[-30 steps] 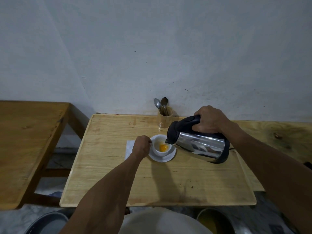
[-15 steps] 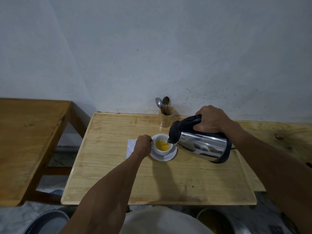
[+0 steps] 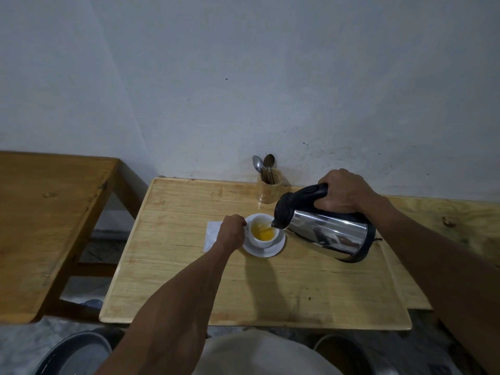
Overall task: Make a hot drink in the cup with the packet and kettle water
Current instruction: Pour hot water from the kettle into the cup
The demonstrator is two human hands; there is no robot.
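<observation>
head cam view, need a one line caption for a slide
Right hand tilts a steel kettle over a white cup of yellow liquid on its saucer, left hand steadying the cup.

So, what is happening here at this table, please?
A person is making a hot drink. The right hand tilts a steel kettle, spout over a white cup on its saucer. The left hand steadies the cup. Yellow liquid is already inside. Spoons wait in a holder behind.
</observation>
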